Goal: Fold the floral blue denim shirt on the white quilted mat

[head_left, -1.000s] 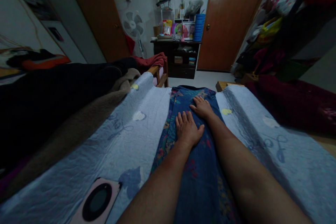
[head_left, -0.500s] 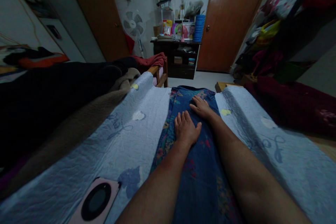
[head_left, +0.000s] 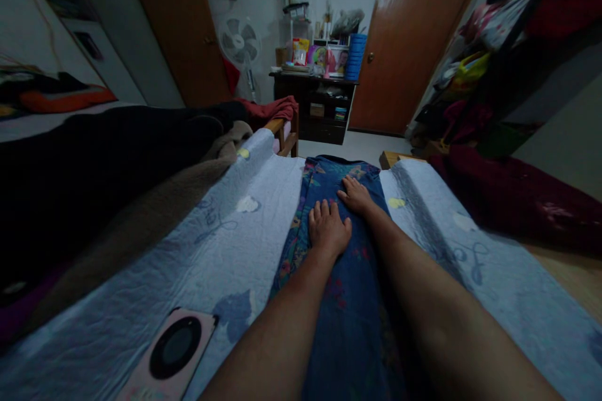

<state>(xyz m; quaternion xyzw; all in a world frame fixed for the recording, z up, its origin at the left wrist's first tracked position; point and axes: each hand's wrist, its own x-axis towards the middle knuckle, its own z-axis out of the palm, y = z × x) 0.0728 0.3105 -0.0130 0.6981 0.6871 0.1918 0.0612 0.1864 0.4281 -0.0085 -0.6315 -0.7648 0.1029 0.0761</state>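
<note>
A dark blue floral garment [head_left: 345,282], folded lengthwise into a long strip, lies over a pale blue patterned bed cover [head_left: 244,232]. My left hand [head_left: 328,229] rests palm down on the middle of the cloth, fingers stretched forward and thumb out to the side. Slightly farther off and to the right, my right hand [head_left: 356,194] is also laid flat on the fabric, near its far end. Neither hand grips anything. A pink phone [head_left: 172,357] with a round black camera ring lies face down on the cover, left of my left forearm.
Dark clothing [head_left: 117,163] and a brown blanket [head_left: 188,200] are heaped on the left. Maroon fabric [head_left: 512,200] lies to the right. Beyond the bed stand a white fan [head_left: 239,41], a dark cabinet [head_left: 324,128] loaded with items, and a brown door [head_left: 399,37].
Both hands stay flat on the garment and have shifted slightly left in the picture. The view has turned a little; the phone and garment lie as before.
</note>
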